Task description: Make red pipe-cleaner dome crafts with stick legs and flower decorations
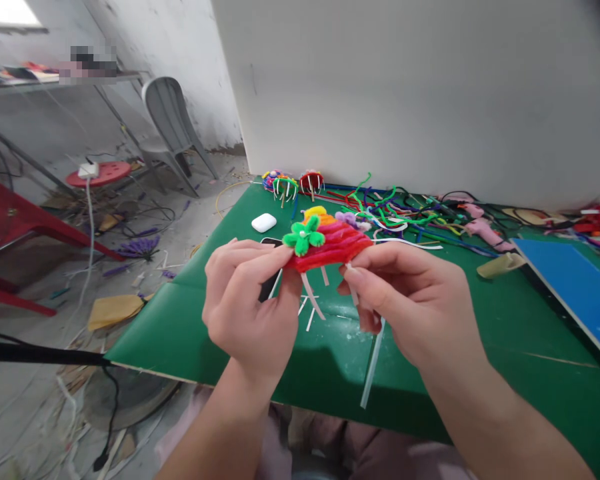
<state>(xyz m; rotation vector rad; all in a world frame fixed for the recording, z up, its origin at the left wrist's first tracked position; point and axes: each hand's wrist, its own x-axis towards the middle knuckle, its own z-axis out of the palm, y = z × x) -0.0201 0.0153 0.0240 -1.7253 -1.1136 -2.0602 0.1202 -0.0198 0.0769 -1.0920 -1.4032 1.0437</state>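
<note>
Between my two hands, above the green table (pixel 200 313), hangs a small domed canopy (pixel 337 247) of red and orange pipe cleaners. A green pipe-cleaner flower (pixel 305 235) with a pale bead sits on its left side; a yellow flower (pixel 315 212) and a purple one (pixel 347 219) show behind. Pale thin strips (pixel 313 297) hang from its lower rim. My left hand (pixel 253 300) pinches the left edge of the canopy. At its right edge, my right hand (pixel 415 293) has thumb and finger closed on one of the pale strips (pixel 351 283).
A translucent stick (pixel 373 367) and a dark phone (pixel 269 288) lie below the hands. Behind are a white case (pixel 264 222), small finished canopies (pixel 311 180), loose pipe cleaners (pixel 380 200) and a pink glue gun (pixel 485 230). A blue board (pixel 575 280) lies right.
</note>
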